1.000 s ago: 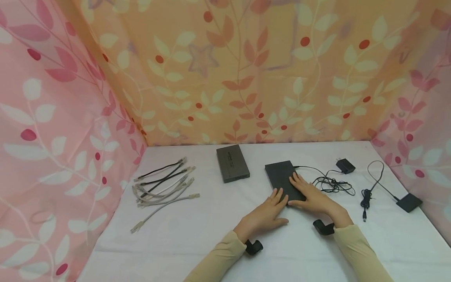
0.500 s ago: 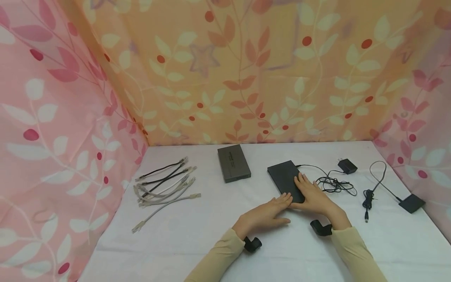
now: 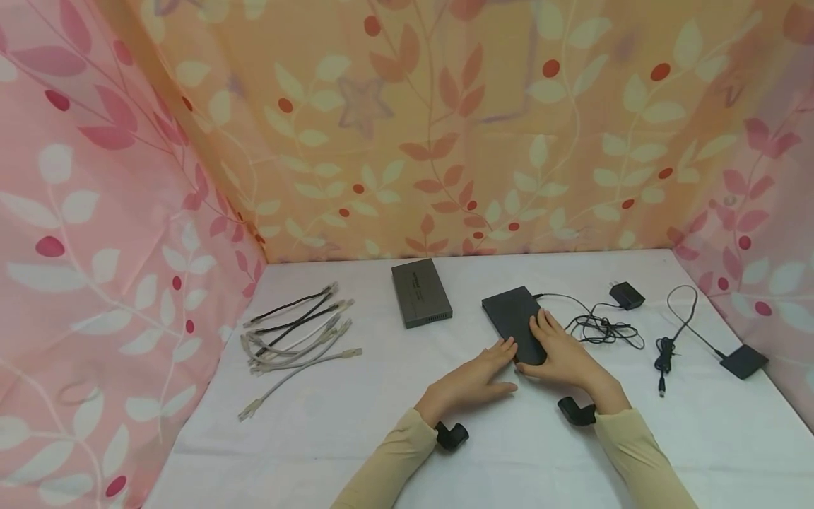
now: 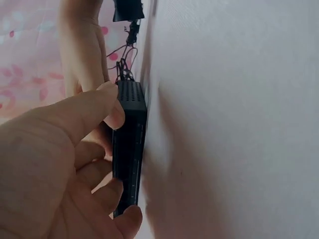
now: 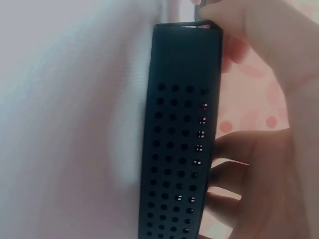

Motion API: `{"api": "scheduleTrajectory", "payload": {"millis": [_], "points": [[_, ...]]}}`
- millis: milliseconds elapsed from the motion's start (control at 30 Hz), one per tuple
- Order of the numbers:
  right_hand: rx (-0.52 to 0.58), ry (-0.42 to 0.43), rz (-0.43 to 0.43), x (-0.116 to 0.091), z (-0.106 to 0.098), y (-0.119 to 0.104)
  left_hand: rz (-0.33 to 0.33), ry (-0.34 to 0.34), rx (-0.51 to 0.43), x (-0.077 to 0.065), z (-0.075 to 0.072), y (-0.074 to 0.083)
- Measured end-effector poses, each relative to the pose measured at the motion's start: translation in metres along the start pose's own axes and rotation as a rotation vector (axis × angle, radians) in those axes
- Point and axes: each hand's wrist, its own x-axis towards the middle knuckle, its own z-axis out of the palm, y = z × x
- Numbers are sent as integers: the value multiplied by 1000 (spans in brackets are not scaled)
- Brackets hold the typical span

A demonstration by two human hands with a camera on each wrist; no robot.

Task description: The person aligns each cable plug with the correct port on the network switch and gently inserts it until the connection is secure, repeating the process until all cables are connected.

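A flat black network switch [image 3: 509, 311] lies on the table right of the middle, a thin cord running from its far edge. My right hand [image 3: 566, 357] rests on its right side with fingers spread over the top and the thumb at the near edge. In the right wrist view, the side wall [image 5: 174, 149] has rows of vent holes, and the fingers reach over it. My left hand [image 3: 470, 378] touches the near left corner with its fingertips, thumb held apart. The left wrist view shows the left fingers [image 4: 99, 109] beside the switch's dark front face [image 4: 128, 154].
A grey network switch [image 3: 421, 293] sits at the back. Several grey and black network cables [image 3: 295, 332] lie at the left. To the right are a coiled black cord [image 3: 604, 330], its plug adapter [image 3: 627, 295], and another adapter [image 3: 744, 361] with a bundled lead [image 3: 663, 353].
My left fingertips went right, up to the right thumb, then drew back left to the corner. The right hand stays on the black switch, which lies where it was.
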Motion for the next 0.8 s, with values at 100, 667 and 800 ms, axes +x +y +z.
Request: {"api": "scheduleTrajectory", "payload": {"millis": [100,667,800], "points": [[-6,6,-3,1,-1,0,-54,45,-125,1,1,-3],[189,68,-30,9,4,-1,-247,216,-1726,16,0,-15],[258,74,-30,9,5,-3,-241,249,-1798,15,-3,-18]]}}
